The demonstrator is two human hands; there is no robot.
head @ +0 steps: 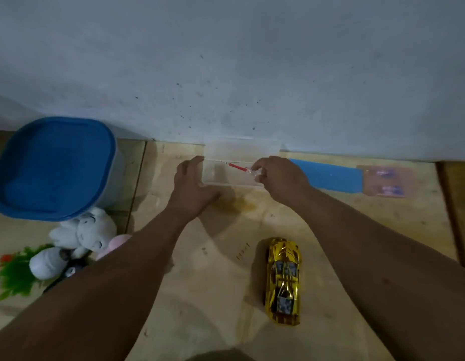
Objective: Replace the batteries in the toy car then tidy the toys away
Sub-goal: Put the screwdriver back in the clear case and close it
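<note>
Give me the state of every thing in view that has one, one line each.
Clear case: open, lid up against the wall.
Screwdriver: pinched by the right hand, over the case.
Left hand: open, steadying the case's left end.
Toy car: upright on the floor, untouched.
Blue bin: lid on.
Battery pack: looks sealed.
Plush toys: heaped on the floor.
</note>
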